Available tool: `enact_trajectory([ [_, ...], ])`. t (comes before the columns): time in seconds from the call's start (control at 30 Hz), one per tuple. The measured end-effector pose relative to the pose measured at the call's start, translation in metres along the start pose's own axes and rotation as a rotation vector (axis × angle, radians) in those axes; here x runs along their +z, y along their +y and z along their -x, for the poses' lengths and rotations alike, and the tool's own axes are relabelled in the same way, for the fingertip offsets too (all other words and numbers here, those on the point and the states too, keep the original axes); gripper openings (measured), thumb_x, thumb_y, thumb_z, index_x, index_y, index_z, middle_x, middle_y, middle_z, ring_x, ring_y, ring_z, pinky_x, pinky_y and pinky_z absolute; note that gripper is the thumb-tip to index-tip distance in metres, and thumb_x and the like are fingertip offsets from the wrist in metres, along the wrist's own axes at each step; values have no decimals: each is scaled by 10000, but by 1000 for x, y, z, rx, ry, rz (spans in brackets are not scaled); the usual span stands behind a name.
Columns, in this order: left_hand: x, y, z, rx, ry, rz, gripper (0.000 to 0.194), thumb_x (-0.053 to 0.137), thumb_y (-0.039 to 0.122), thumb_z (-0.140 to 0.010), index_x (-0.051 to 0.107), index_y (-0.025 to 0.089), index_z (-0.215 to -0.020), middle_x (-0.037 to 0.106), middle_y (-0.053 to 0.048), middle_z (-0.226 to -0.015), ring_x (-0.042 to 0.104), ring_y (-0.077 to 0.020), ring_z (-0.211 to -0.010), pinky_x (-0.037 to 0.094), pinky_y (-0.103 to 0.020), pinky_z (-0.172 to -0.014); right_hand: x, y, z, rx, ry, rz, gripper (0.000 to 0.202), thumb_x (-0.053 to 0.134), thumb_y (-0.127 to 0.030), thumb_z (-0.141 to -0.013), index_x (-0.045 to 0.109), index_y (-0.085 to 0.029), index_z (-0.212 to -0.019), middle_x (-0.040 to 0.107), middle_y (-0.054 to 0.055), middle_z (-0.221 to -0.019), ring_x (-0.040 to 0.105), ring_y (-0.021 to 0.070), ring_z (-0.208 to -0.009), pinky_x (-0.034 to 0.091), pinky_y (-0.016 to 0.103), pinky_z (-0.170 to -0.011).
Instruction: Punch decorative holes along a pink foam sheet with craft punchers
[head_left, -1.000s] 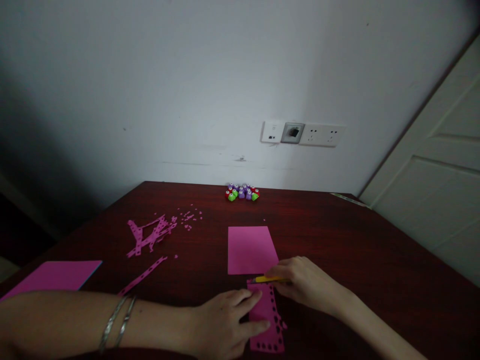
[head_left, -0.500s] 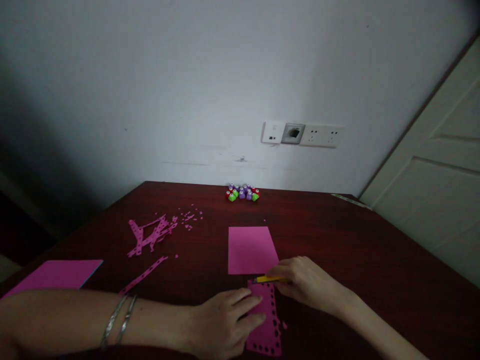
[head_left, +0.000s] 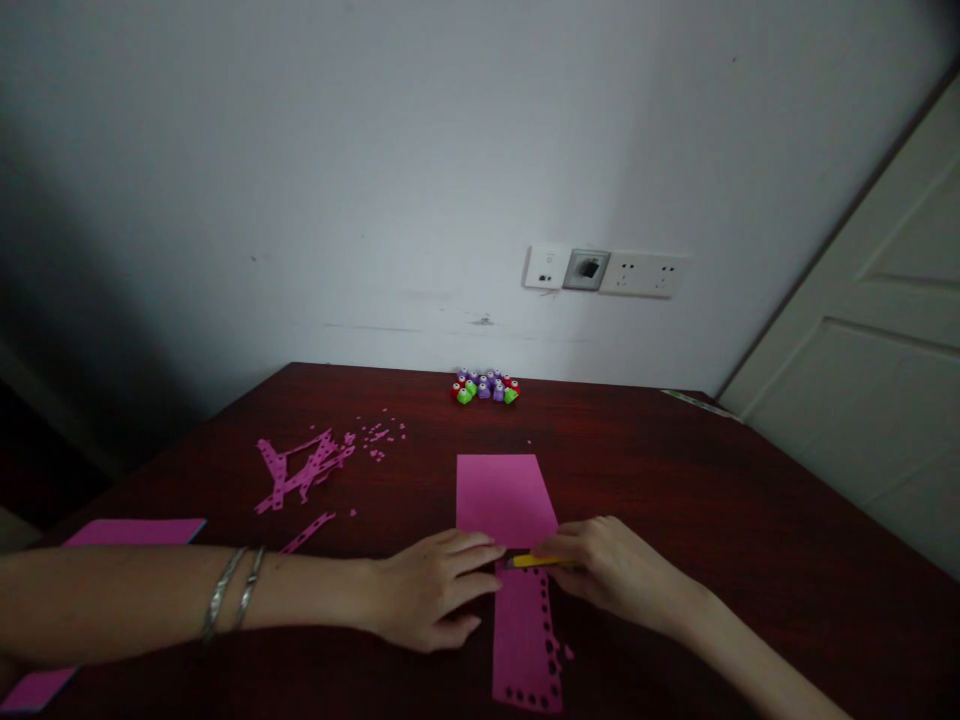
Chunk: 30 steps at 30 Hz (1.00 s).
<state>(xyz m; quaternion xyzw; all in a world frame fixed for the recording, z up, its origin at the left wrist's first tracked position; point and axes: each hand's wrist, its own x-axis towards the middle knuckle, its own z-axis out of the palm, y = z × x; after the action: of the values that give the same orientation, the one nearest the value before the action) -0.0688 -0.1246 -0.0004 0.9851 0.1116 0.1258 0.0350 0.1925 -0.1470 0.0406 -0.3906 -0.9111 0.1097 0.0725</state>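
A pink strip of paper (head_left: 519,635) with dark holes along its right and bottom edges lies near the table's front. My right hand (head_left: 600,562) is closed on a yellow pen-like tool (head_left: 544,561), its dark tip at the strip's top edge. My left hand (head_left: 442,590) has its fingers spread, the tips at the strip's upper left edge, and grips nothing. Just beyond the strip lies a pink square sheet (head_left: 502,490), its lower left corner near my left fingers.
Pink punched strips (head_left: 307,470) and tiny scraps (head_left: 379,434) lie at the left. More pink sheets (head_left: 135,531) are partly under my left forearm. Small colourful toy-like pieces (head_left: 484,386) stand by the wall, below sockets (head_left: 645,274).
My left hand has moved up and slightly left, off the middle of the strip to its upper left edge. The right hand and the yellow tool have hardly moved.
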Motion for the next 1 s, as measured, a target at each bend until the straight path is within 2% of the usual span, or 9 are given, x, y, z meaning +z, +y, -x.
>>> enact_trajectory([
  [0.13, -1, 0, -1, 46, -35, 30, 435, 469, 295, -806, 483, 137, -1211, 451, -133, -1319, 420, -235, -1197, 354, -374, -999, 1, -1, 1, 3, -9, 5, 195, 481, -206, -867, 661, -211, -943, 680, 29, -808, 620, 137, -720, 390, 216, -608],
  [0.37, 1, -3, 0, 23, -84, 3, 447, 438, 334, -844, 460, 143, -1247, 491, -132, -1274, 451, -227, -1161, 345, -368, -987, 0, -1, 0, 4, -14, 3, 187, 493, -205, -861, 658, -209, -950, 677, 31, -816, 617, 131, -721, 384, 209, -598],
  [0.53, 6, -6, 2, 39, -72, -43, 457, 435, 343, -853, 432, 158, -1271, 512, -120, -1258, 453, -221, -1165, 319, -372, -999, 0, -1, -1, -2, -5, -12, 188, 490, -201, -865, 664, -203, -934, 682, 37, -809, 622, 135, -726, 388, 211, -604],
  [0.8, 6, -9, 5, 71, -131, -71, 510, 400, 386, -867, 363, 166, -1326, 454, -118, -1325, 420, -230, -1215, 287, -387, -1023, -3, 0, -1, -13, 1, -13, 189, 506, -200, -855, 670, -214, -949, 688, 31, -819, 624, 135, -733, 401, 215, -613],
  [1.0, 6, -10, 5, 80, -119, -76, 541, 423, 408, -850, 363, 158, -1326, 460, -133, -1317, 430, -240, -1207, 298, -395, -1013, -2, 3, 2, -9, 4, -15, 200, 508, -198, -851, 663, -219, -975, 686, 29, -822, 620, 131, -725, 405, 212, -610],
])
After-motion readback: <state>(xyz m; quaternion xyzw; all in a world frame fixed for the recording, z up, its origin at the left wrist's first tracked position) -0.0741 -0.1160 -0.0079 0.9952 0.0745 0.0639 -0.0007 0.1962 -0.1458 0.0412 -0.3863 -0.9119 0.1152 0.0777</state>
